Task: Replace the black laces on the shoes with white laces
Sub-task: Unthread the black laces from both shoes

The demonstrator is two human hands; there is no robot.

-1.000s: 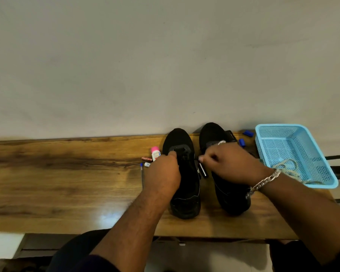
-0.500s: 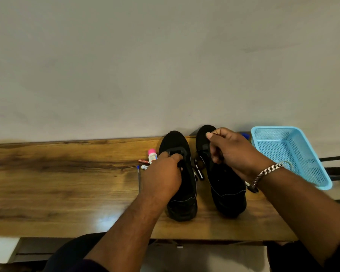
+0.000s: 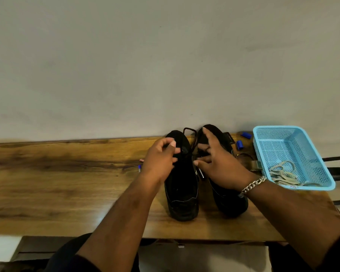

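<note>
1. Two black shoes stand side by side on the tabletop (image 3: 67,183), toes toward the wall: the left shoe (image 3: 182,185) and the right shoe (image 3: 227,197).
2. The left hand (image 3: 161,161) is over the left shoe's lacing area, fingers curled in near the eyelets; it looks like a pinch on the lace or tongue, but against all that black I cannot tell exactly what it holds.
3. The right hand (image 3: 220,163) hovers over the gap between the shoes, fingers loosely spread, gripping nothing that I can see.
4. A loop of black lace (image 3: 189,132) rises between the two toes, so the old lacing looks part-loosened, not out.
5. The white laces (image 3: 283,173) lie bundled in the near corner of the blue basket (image 3: 302,130), just right of the shoes and untouched.
6. Verdict on progress: early days. Stripping the black lace from the left shoe appears under way; no white shows in either shoe.
7. Left to do, by my reckoning: finish pulling both black laces, then thread white through both shoes.
8. Pens and small blue caps (image 3: 239,144) lie scattered around the shoes.
</note>
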